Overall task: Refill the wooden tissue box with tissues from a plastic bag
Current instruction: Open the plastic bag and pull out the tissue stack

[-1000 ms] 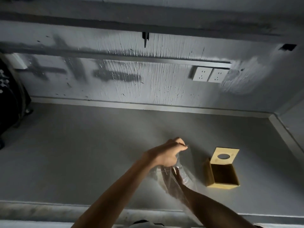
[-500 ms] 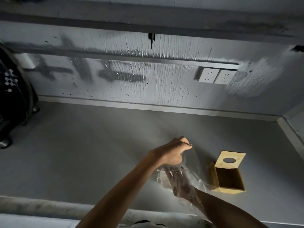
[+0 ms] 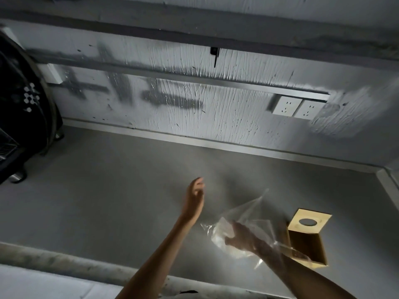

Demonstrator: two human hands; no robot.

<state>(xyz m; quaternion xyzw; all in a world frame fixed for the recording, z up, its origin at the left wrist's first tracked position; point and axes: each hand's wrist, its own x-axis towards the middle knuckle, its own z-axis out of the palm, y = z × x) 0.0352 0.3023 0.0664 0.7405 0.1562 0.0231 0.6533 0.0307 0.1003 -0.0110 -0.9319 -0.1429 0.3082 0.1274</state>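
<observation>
A clear plastic bag (image 3: 254,214) hangs over my right hand (image 3: 241,237), which is reached deep inside it with fingers curled around a whitish wad of tissues (image 3: 224,230). My left hand (image 3: 194,196) is raised to the left of the bag, fingers spread, holding nothing. The wooden tissue box (image 3: 306,240) stands on the grey surface to the right of the bag, its lid with a round hole tilted up and its dark inside exposed. The bag's lower edge overlaps the box's left side.
The grey counter (image 3: 108,190) runs to a textured wall with two white sockets (image 3: 295,107) at the back right. A dark appliance (image 3: 19,117) stands at the far left. A raised rim (image 3: 386,182) bounds the right side.
My left hand has let go of the bag's mouth and moved up and left, opening. The bag now sags over my right arm, which has pushed deeper toward the tissues.
</observation>
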